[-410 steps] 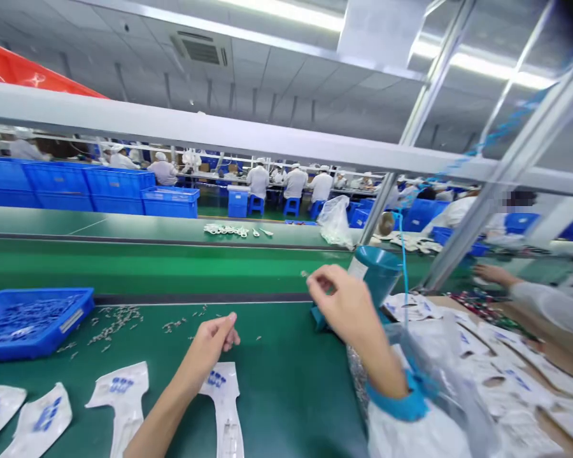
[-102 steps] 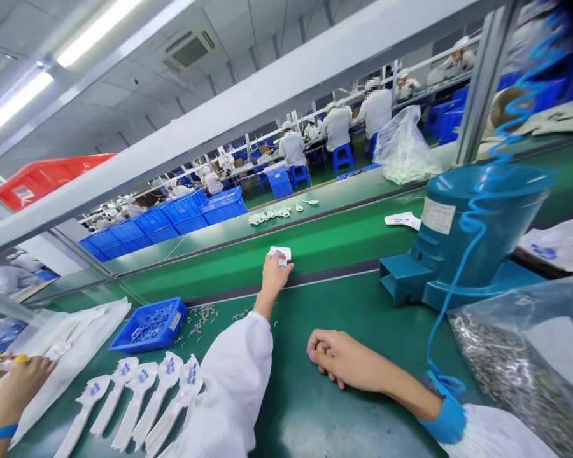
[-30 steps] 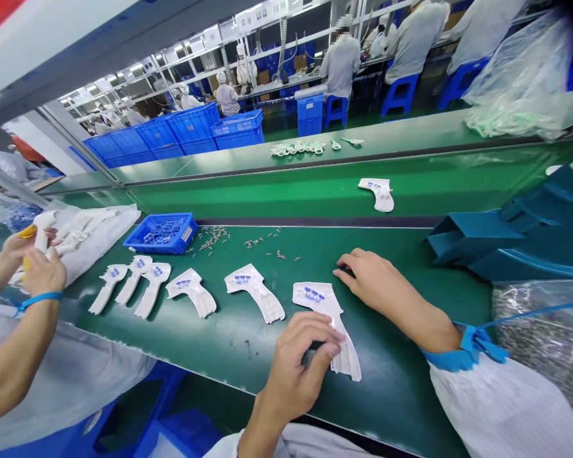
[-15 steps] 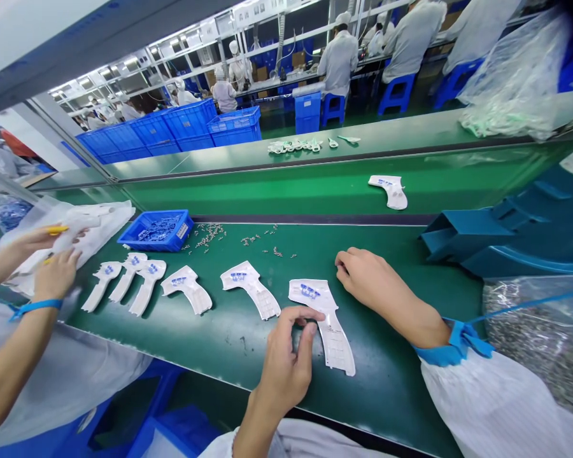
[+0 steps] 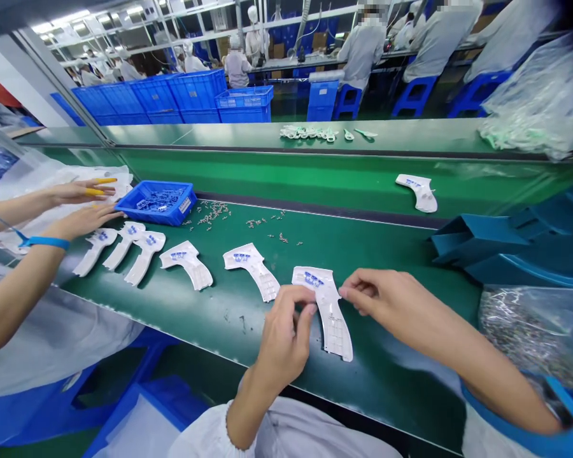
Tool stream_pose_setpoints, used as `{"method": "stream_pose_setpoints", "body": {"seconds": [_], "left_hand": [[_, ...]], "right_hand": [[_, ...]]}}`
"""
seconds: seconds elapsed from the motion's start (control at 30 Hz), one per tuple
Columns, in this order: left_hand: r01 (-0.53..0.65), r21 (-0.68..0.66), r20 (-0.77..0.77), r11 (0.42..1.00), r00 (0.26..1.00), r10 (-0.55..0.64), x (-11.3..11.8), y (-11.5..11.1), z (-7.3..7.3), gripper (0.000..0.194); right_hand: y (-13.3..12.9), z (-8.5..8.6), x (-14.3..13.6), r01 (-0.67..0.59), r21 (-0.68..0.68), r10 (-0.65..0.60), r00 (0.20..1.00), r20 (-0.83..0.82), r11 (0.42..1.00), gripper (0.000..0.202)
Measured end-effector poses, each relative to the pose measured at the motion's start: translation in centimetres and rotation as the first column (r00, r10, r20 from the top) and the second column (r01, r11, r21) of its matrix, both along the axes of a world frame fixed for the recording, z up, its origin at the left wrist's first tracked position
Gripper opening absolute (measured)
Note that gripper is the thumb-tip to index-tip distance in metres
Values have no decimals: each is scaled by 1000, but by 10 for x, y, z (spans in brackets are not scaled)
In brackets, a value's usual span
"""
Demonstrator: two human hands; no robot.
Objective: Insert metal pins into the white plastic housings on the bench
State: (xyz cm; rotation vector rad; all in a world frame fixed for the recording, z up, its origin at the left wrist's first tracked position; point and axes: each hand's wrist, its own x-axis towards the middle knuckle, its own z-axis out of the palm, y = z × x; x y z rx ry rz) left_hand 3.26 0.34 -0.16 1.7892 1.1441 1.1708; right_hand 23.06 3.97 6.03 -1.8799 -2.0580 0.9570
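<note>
A white handle-shaped shell (image 5: 332, 312) with blue parts in its upper end lies on the green table in front of me. At its left edge is my left hand (image 5: 286, 327), thumb and forefinger curled close together; whatever they may pinch is too small to make out. My right hand (image 5: 377, 292) touches or nearly touches the shell's right edge, thumb and forefinger pressed together, any small item between them hidden. Another such shell (image 5: 253, 270) lies just left, and one more (image 5: 188, 264) beyond it. Small metal pieces (image 5: 283, 238) are scattered behind the shells.
A blue tray (image 5: 155, 202) of blue parts stands at the back left, near a co-worker's hands (image 5: 83, 219) and several shells. One shell (image 5: 419, 192) lies on the green belt. Teal holders (image 5: 477, 238) and a bag of metal pieces (image 5: 530, 331) are at the right.
My right hand has come forward and left to the shell's right edge. My left hand stays at its left side. The co-worker's hands have moved toward the blue tray, and the view has shifted.
</note>
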Motion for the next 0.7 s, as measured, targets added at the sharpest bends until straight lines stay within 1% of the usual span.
{"method": "stream_pose_setpoints", "body": {"seconds": [0.03,0.1,0.2,0.23,0.27,0.37,0.5,0.6,0.7], "left_hand": [[2,9,-14,1000,1000,-2,0,0,0,20],[53,36,-63,998,997,-50,1,1,-2,47],[150,101,-186,983,974,-130,4,1,-4,94],[173,123,-234,977,962,-141,6,1,-5,106],[185,139,-277,973,951,-141,7,1,-6,113],[194,151,-358,969,925,-129,10,2,-8,118],[200,166,-399,965,909,-120,12,4,-8,120],[200,177,-408,964,906,-113,12,4,-8,121],[206,147,-435,967,892,-124,12,4,-9,120]], "right_hand": [[-9,1,-2,-10,-44,7,998,-68,999,29],[-22,-1,-7,-14,-98,0,989,-148,995,31],[-31,-14,-16,19,-102,-36,984,-177,995,31],[-31,-18,-18,33,-93,-49,983,-175,995,30],[-31,-23,-21,46,-83,-60,983,-172,995,30],[-31,-33,-23,81,-35,-86,980,-178,996,29],[-33,-43,-19,97,48,-86,977,-195,994,28],[-35,-47,-16,83,36,-73,972,-223,996,29],[-37,-48,-17,90,35,-80,970,-231,995,30]]}}
